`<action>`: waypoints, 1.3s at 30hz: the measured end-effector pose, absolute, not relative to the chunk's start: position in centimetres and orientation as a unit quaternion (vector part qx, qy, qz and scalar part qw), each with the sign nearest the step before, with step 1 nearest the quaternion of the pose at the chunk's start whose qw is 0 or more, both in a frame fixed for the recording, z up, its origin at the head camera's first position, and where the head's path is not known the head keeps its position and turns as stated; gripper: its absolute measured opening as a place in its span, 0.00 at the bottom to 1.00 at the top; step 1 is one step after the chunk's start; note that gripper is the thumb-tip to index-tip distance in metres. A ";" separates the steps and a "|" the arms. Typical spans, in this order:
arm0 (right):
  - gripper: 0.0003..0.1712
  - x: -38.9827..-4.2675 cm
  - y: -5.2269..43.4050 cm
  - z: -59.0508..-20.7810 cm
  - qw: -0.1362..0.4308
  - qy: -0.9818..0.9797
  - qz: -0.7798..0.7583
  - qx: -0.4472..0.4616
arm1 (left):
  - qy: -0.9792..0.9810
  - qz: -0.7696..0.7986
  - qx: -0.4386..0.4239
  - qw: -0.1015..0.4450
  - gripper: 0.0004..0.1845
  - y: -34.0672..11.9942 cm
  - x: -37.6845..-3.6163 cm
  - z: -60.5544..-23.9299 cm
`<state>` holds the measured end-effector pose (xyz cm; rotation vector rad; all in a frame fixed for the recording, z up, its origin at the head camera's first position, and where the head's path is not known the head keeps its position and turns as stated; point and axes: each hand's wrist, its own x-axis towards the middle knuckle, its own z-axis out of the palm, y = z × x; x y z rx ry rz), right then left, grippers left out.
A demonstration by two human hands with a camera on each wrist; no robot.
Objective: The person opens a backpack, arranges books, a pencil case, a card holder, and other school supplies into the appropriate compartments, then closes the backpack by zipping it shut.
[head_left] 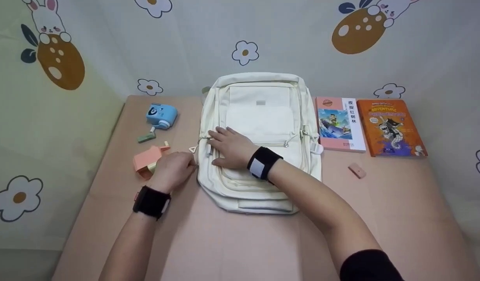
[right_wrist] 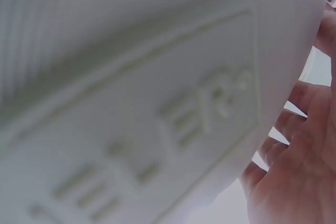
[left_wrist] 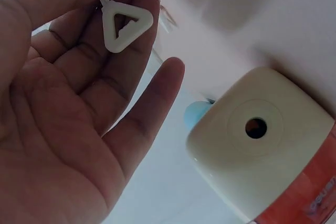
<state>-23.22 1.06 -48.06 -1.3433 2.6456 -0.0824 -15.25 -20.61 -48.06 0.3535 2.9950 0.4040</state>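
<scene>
On the pink table: my cream backpack [head_left: 259, 136] lies flat on its back in the middle of the table [head_left: 232, 242], top toward the wall, straps hidden beneath.
Left hand: my left hand [head_left: 173, 168] sits at the bag's left edge, thumb and fingers pinching the white triangular zipper pull [left_wrist: 126, 26]; the wrist view shows the pull caught between my fingertips.
Right hand: my right hand [head_left: 232, 147] lies flat on the front panel, fingers straight and spread toward the left side, pressing the fabric down and grasping nothing.
Progress: I judge the zip is only at its start. The pull is near the lower left side of the bag, and I cannot tell from these views whether the compartment is open or closed along the rest of its run.
Left to pack or not: two books [head_left: 370, 125] lie side by side right of the bag, a blue toy camera [head_left: 161, 116] and an orange box [head_left: 148, 160] left of it, a small pink eraser [head_left: 357, 170] apart on the right; all are outside the bag.
Writing: the orange book's cover reads "ADVENTURE"; the pink book carries Chinese characters too small for me to read surely. The right wrist view shows raised letters on the bag's patch, blurred, perhaps ending "ERS".
</scene>
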 end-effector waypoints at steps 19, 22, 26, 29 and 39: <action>0.55 -19.8 1.8 -45.6 0.123 0.893 -0.001 -0.432 | 0.980 0.161 0.114 -0.015 0.02 -21.0 -14.6 -49.3; 0.57 -18.0 1.9 -45.1 0.134 0.882 0.020 -0.451 | 0.980 0.159 0.115 -0.020 0.02 -21.0 -14.5 -49.4; 0.62 -16.1 2.0 -45.2 0.151 0.871 0.046 -0.465 | 0.980 0.162 0.112 -0.019 0.02 -21.0 -14.3 -49.4; 0.64 -15.4 2.1 -45.5 0.161 0.871 0.061 -0.460 | 0.979 0.168 0.111 -0.018 0.02 -21.0 -14.2 -49.5; 0.47 -16.2 2.4 -46.0 0.188 0.870 0.028 -0.454 | 0.979 0.166 0.116 -0.019 0.03 -20.9 -13.8 -49.5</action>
